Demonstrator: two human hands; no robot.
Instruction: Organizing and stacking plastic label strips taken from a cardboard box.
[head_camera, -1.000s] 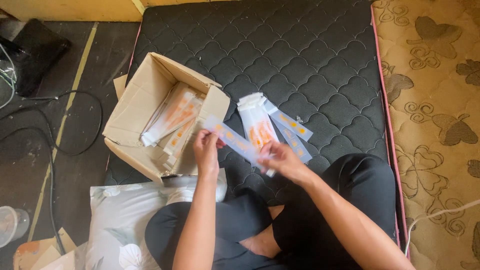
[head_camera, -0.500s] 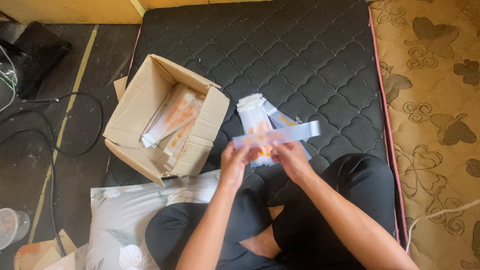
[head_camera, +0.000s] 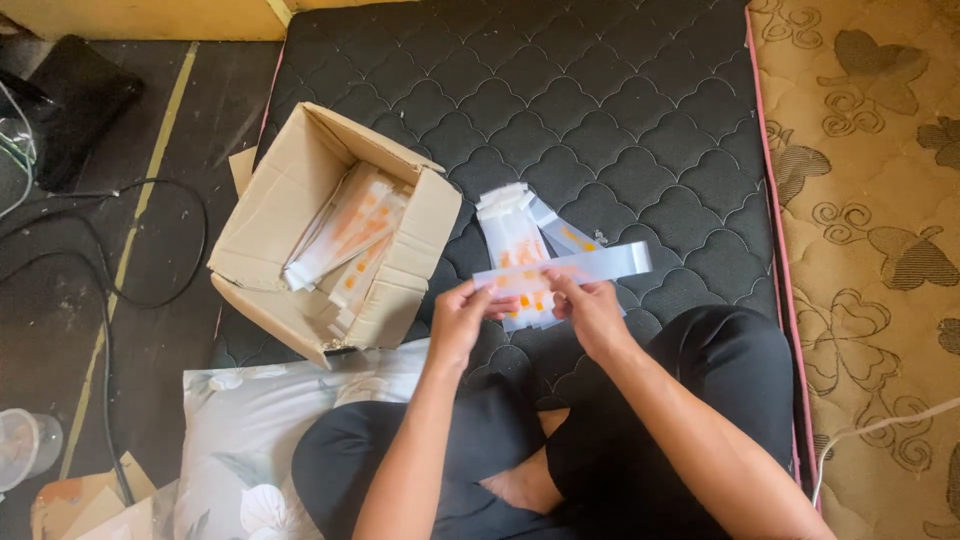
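I sit cross-legged on a black quilted mattress (head_camera: 620, 110). Both hands hold one long flat white-and-orange packet (head_camera: 600, 266) level above my lap. My left hand (head_camera: 462, 318) pinches its left end, my right hand (head_camera: 590, 310) grips it near the middle. Under the held packet lies a small fanned pile of similar packets (head_camera: 515, 235) on the mattress. To the left, an open cardboard box (head_camera: 290, 225) holds several more of these packets (head_camera: 345, 235).
A floral pillow (head_camera: 245, 430) lies by my left knee. Black cables (head_camera: 110, 290) and a dark bag (head_camera: 70, 100) rest on the floor at left, with a clear plastic cup (head_camera: 22, 445). A tan patterned rug (head_camera: 870, 200) borders the mattress on the right.
My left hand took a packet from near the box and brought it right. Both hands now hold it level over the pile.
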